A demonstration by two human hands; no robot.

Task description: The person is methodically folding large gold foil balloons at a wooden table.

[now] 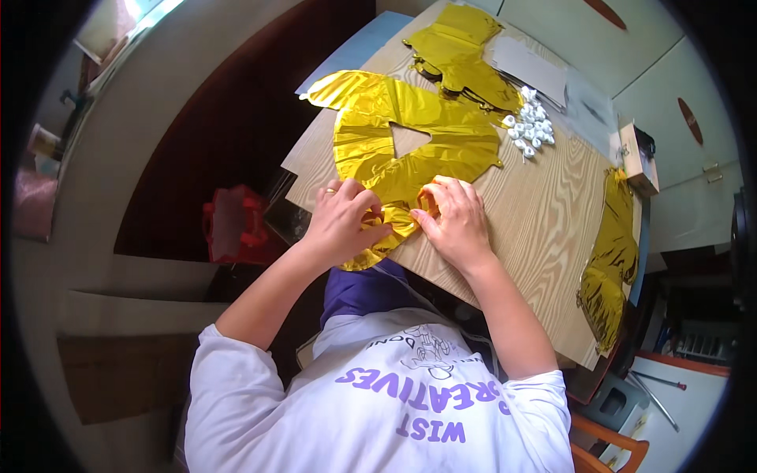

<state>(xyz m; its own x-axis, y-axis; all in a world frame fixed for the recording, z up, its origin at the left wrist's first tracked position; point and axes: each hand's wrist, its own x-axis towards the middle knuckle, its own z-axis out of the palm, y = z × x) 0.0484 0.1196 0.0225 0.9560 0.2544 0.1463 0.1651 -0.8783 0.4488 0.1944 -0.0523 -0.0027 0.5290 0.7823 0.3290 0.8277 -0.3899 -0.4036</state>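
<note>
Lying flat on the light wood-grain table [544,213], the large deflated gold foil balloon [410,134] spreads from the table's near edge up toward 12 o'clock, with a triangular opening near its middle through which the wood shows. Both bare hands work at its lower end, close to the table's near edge. The left hand [343,221], wearing a ring, rests on the foil with its fingers [364,203] curled and pinching a crumpled fold, the thumb pointing toward 3 o'clock; a creased flap of foil sticks out below it at 5 o'clock, over the table edge. The right hand [456,221] lies just beside it at 3 o'clock, its fingertips [430,193] bent down and gripping the same bunched patch of foil, so the crumpled part sits between the two sets of fingers and partly under them. The two hands are near each other, and whether they touch cannot be told. At 12 o'clock from the hands, beyond the large balloon, a second crumpled gold foil piece [461,51] lies at the far end of the table. At 1 o'clock sits a cluster of small white plastic pieces [532,126], beside a flat grey sheet [528,67]. At 3 o'clock, a gold foil fringe [611,260] hangs along the right edge of the table, with a small wooden box [637,154] above it. At 9 o'clock, below the table, stands a red bag [233,225].
</note>
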